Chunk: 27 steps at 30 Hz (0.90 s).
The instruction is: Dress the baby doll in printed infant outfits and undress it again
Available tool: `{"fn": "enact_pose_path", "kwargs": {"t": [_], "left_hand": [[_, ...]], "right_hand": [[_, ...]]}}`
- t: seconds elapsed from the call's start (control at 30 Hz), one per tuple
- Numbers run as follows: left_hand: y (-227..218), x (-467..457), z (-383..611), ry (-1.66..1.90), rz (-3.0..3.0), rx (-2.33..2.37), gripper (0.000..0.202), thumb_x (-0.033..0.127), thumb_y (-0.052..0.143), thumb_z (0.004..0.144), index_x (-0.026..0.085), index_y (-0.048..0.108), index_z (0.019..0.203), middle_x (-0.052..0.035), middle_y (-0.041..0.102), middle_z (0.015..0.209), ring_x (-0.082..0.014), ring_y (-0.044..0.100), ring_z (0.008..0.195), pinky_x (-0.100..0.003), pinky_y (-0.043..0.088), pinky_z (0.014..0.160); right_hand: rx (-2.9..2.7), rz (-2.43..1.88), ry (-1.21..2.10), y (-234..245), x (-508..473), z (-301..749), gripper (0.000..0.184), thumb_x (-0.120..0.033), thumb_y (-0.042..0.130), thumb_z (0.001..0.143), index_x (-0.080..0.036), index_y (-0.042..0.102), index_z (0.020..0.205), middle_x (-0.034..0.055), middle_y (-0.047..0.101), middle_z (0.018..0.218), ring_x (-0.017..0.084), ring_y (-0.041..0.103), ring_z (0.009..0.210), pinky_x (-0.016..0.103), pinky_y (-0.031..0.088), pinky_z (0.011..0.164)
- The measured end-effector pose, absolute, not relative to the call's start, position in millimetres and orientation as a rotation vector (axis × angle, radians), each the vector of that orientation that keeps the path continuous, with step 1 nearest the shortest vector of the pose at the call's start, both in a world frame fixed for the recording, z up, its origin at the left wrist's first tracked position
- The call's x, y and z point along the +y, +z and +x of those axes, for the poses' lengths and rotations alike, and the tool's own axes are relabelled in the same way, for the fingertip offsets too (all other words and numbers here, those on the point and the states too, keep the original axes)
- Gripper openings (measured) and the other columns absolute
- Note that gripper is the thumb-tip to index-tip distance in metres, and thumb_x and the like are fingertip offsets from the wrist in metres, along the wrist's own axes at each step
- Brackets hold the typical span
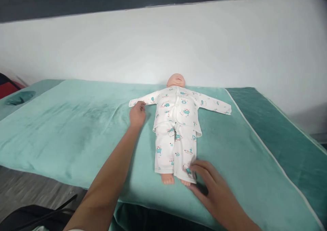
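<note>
A baby doll (176, 80) lies on its back on a teal blanket (76, 128), arms spread, head toward the wall. It wears a white printed top (178, 106) and matching trousers (173, 149); two bare feet stick out at the bottom. My left hand (137, 114) rests at the cuff of the doll's sleeve on the left side, fingers curled on the cloth. My right hand (209, 186) is at the hem of the trouser leg on the right, fingers pinching the fabric next to the foot.
The blanket covers a padded table (288, 135) with a darker green cover showing on the right. A white wall (163, 43) stands directly behind. A face hole (20, 97) shows at the far left end. A dark object (38, 215) lies on the grey floor at the lower left.
</note>
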<state>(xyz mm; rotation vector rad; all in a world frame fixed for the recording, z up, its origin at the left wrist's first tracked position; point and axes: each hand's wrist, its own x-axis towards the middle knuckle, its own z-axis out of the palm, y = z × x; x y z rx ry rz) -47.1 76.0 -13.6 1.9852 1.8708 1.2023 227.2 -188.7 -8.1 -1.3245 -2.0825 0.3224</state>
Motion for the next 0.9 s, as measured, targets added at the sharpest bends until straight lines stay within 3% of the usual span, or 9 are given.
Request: {"fn": "enact_pose_path", "kwargs": {"t": [0.13, 0.4, 0.6, 0.7, 0.8, 0.9], "left_hand": [[-14, 77, -49, 1.232, 1.930, 1.820, 0.044, 0.002, 0.040, 0.065, 0.021, 0.063, 0.097, 0.0004, 0.064, 0.076, -0.0168, 0.058, 0.071, -0.027, 0.040, 0.067], [-19, 83, -56, 1.324, 1.781, 1.686, 0.045, 0.005, 0.039, 0.059, 0.021, 0.064, 0.093, 0.0008, 0.064, 0.073, -0.0159, 0.058, 0.068, -0.026, 0.044, 0.068], [-21, 85, -56, 1.436, 1.675, 1.535, 0.041, 0.007, 0.039, 0.056, 0.020, 0.065, 0.085, 0.0013, 0.060, 0.069, -0.0134, 0.054, 0.062, -0.024, 0.044, 0.062], [-20, 86, -56, 1.435, 1.637, 1.505, 0.039, 0.008, 0.038, 0.055, 0.019, 0.065, 0.082, 0.0014, 0.059, 0.067, -0.0127, 0.054, 0.059, -0.025, 0.044, 0.061], [-18, 85, -56, 1.409, 1.596, 1.511, 0.037, 0.008, 0.039, 0.056, 0.018, 0.065, 0.080, 0.0010, 0.059, 0.066, -0.0126, 0.054, 0.058, -0.025, 0.045, 0.060], [-15, 83, -55, 1.413, 1.569, 1.504, 0.036, 0.009, 0.039, 0.056, 0.018, 0.065, 0.079, 0.0006, 0.059, 0.066, -0.0127, 0.055, 0.060, -0.025, 0.046, 0.061]], "right_hand": [[-2.064, -1.343, 0.371, -1, -191, 224, 0.013, -0.015, 0.051, 0.091, -0.024, 0.054, 0.101, 0.0056, 0.062, 0.101, 0.018, 0.062, 0.090, 0.032, 0.055, 0.076], [-1.929, -1.253, 0.289, 29, -217, 225, 0.010, -0.014, 0.047, 0.090, -0.023, 0.050, 0.094, 0.0044, 0.060, 0.089, 0.014, 0.061, 0.075, 0.023, 0.052, 0.062], [-2.050, -1.459, 0.247, 9, -220, 229, 0.009, -0.023, 0.052, 0.092, -0.023, 0.055, 0.100, 0.0064, 0.061, 0.100, 0.018, 0.064, 0.086, 0.030, 0.056, 0.071], [-2.023, -1.463, 0.135, 11, -218, 223, 0.026, -0.029, 0.057, 0.091, -0.022, 0.054, 0.115, 0.0104, 0.059, 0.115, 0.022, 0.061, 0.103, 0.036, 0.057, 0.082], [-2.070, -1.423, 0.058, 20, -212, 210, 0.035, -0.027, 0.058, 0.090, -0.022, 0.051, 0.124, 0.0128, 0.055, 0.125, 0.025, 0.055, 0.113, 0.041, 0.054, 0.088], [-2.164, -1.412, 0.021, 28, -201, 194, 0.030, -0.020, 0.057, 0.090, -0.023, 0.055, 0.119, 0.0120, 0.053, 0.129, 0.027, 0.052, 0.114, 0.045, 0.051, 0.089]]}}
